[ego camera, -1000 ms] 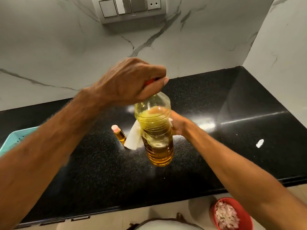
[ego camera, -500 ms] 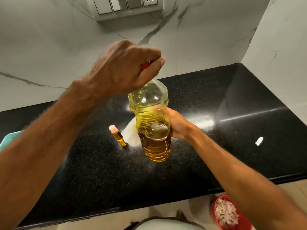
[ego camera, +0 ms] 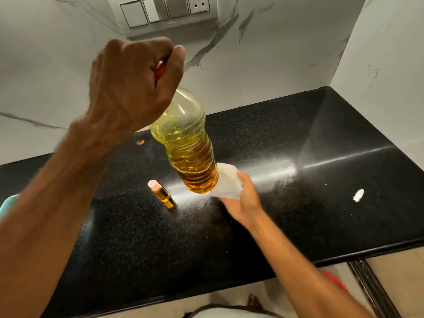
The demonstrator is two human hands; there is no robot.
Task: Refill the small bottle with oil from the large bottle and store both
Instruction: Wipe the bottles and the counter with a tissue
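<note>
The left hand is gripping the red cap at the top of the large bottle, fingers curled tightly round it so that only a sliver of red is showing between thumb and fingers. The bottle is hanging from that grip above the black countertop, its body tilting so the base is leaning toward the right hand; whether the base is touching the counter cannot be told, since the white tissue and the bottle itself are hiding the spot. Golden oil is filling roughly the lower half, with paler yellow liquid clinging and sloshing higher up the ribbed walls.

The right hand is holding the white tissue against the lower side of the large bottle, thumb on top of the paper and the other fingers underneath it, pinching it loosely rather than clenching.

The small bottle is standing on the countertop just left of the large bottle's base, apart from both hands, leaning in this wide-angle view (its pale pink cap is on, its body amber).

A small white scrap is lying on the counter well to the right. A turquoise basket is peeking in at the left edge, mostly hidden behind the left forearm. A switch panel is sitting on the marble wall behind. A red bowl is showing partly below the counter edge, behind the right forearm.
</note>
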